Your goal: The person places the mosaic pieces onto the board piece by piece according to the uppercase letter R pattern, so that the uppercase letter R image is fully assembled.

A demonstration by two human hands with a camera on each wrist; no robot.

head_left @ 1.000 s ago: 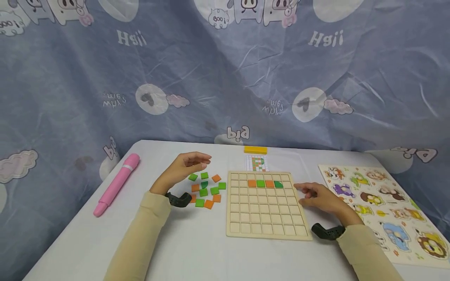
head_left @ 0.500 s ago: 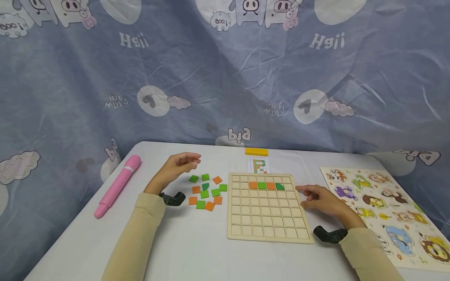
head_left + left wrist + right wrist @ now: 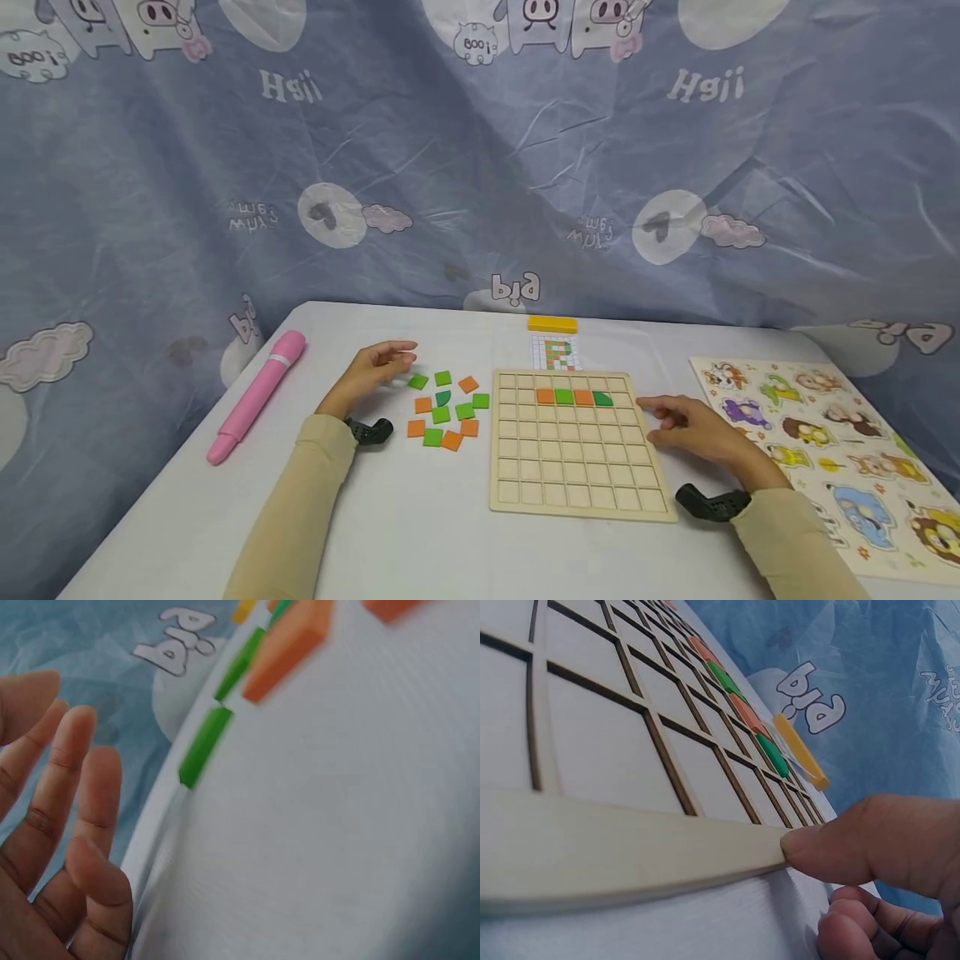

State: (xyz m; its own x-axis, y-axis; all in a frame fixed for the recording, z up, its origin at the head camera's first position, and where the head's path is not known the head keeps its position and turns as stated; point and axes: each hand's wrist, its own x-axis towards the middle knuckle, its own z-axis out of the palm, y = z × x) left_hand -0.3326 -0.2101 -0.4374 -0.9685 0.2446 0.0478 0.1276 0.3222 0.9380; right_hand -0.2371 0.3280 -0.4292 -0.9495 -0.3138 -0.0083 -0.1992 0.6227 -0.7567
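Observation:
My left hand (image 3: 366, 379) hovers at the far left of a scatter of square tiles, its fingers loosely bent and holding nothing. Nearest to it lies a green tile (image 3: 417, 381); an orange tile (image 3: 423, 405) and a dark green quarter-round tile (image 3: 443, 398) are among the others. In the left wrist view, the fingers (image 3: 64, 750) appear with no tile between them. My right hand (image 3: 693, 429) rests beside the wooden grid board (image 3: 573, 450), its thumb (image 3: 832, 847) touching the rim. Orange, green, orange and dark green quarter-round (image 3: 602, 399) tiles sit in one upper row of the board.
Behind the board lie a printed pattern card (image 3: 557, 353) and a yellow block (image 3: 552, 324). At the left is a pink tube-shaped object (image 3: 255, 398). An animal picture puzzle (image 3: 888, 567) lies on the right, partly under the right forearm. A patterned curtain (image 3: 450, 150) hangs behind the table.
My left hand has drawn leftward and lower, from above the loose tiles to their left side. The right hand stays at the board's right edge. The tiles look unchanged.

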